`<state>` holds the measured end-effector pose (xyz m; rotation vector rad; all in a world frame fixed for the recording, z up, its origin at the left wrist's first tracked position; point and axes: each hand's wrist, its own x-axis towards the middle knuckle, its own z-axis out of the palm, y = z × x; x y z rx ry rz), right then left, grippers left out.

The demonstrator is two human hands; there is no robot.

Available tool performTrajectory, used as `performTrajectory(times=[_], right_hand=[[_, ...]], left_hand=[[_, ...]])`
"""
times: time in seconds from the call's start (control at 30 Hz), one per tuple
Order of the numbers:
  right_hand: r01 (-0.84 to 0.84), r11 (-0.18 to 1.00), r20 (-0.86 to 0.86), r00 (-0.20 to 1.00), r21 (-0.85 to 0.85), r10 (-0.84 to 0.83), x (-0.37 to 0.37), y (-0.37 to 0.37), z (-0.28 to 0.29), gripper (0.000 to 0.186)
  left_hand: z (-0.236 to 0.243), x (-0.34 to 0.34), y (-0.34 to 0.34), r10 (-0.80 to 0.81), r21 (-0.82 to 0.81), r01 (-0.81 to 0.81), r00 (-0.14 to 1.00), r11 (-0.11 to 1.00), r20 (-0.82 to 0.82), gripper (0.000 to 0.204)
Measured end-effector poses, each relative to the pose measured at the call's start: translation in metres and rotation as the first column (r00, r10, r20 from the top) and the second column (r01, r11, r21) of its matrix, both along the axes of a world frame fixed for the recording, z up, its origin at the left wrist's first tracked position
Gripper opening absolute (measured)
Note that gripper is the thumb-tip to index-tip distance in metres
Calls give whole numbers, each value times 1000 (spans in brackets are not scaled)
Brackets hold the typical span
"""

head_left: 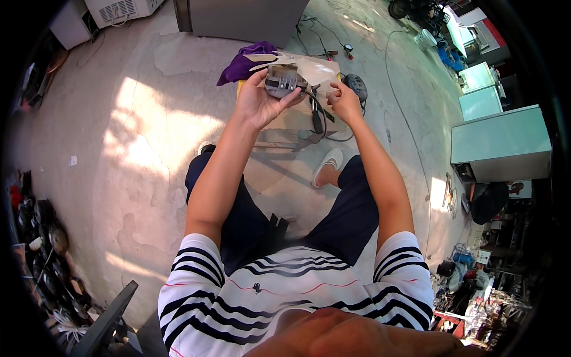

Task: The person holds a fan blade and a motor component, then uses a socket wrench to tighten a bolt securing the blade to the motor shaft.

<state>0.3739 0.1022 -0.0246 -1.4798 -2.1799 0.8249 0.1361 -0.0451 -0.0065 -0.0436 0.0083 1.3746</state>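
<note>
My left hand [260, 102] is wrapped round a small fan motor [284, 81] with a grey metal body. Pale fan blades [313, 69] spread from its far side. To the right, apart from the motor, my right hand [345, 102] is closed with its fingers curled; anything between its fingertips is too small to make out. A dark cable [321, 102] hangs down from the motor. Below it lies a black-handled tool [316, 122] on the low work surface [279, 122], and a purple cloth [241, 66] is bunched at that surface's far left.
A dark rounded object [355, 87] sits just right of my right hand. Beyond the surface stands a grey appliance [241, 21], with gauge and hoses [348, 50] on the floor. A pale cabinet [501, 143] stands at right; cluttered parts [44, 238] line the left.
</note>
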Motion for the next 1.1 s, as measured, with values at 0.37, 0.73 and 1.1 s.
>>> performTrajectory(times=[0.37,0.73,1.1], right_hand=[[-198,637,-26,946,745,324,-27,-85,120,45],[-282,389,132,920,877,368,-40,-73,113,27],[-110,435,-75,919,894,387,-36,-52,67,20]], left_hand=[[1,4,-2,-65,61,65,998,996,-12,55],[14,6,-12,-62,155,86,986,984,-153,64],[14,17,-7,118,45,-109,893,993,-435,57]])
